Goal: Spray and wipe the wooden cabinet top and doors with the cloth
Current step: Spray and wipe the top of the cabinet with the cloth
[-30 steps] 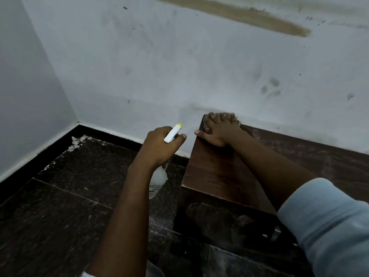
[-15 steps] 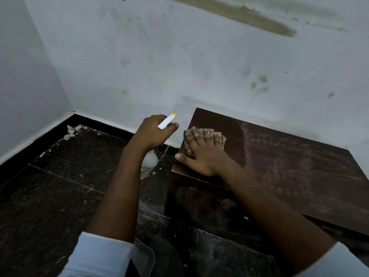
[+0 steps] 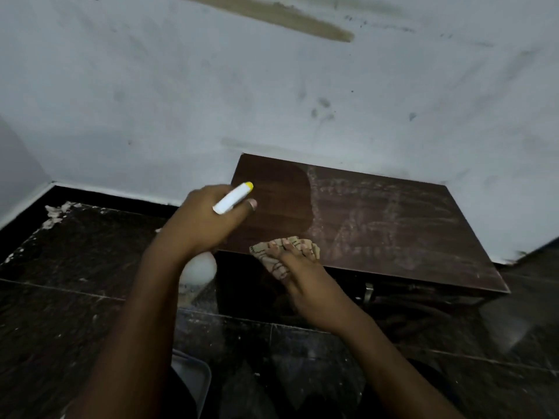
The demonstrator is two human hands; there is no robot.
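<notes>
- Corner of a room here: scuffed pale grey-white wall [image 3: 211, 86] with a long brownish smear [image 3: 272, 16] up top, and a black skirting strip along the bottom.
- Left hand [image 3: 208, 222] is out in front at the cabinet's left end, clenched round the neck of a white plastic spray bottle [image 3: 199, 269]. The index finger sticks forward under the white nozzle with the yellow tip [image 3: 233, 198], which points up and right over the top.
- Right hand [image 3: 305, 276] reaches up from below the front edge, fingers [image 3: 290, 247] laid pretty much straight and spread on a beige patterned cloth [image 3: 272, 258]. It's pressing, not gripping.
- The cloth is bunched, sits on the front edge of the top near the left corner, and part of it hangs over the edge under the palm.
- The bottle's round body hangs below the left wrist, just left of the cabinet and off the floor.
- The dark brown wooden cabinet top [image 3: 393, 222] backs onto the wall. The left part looks darker and smooth, the rest has pale chalky streaks all over.
- Under the front edge there's a small metal handle [image 3: 368, 290], but the doors are too dark to make out.
- The floor is dark speckled tile [image 3: 75, 267], with white crumbly debris [image 3: 56, 213] in the corner and a grey tray-like thing [image 3: 193, 376] at the bottom.
</notes>
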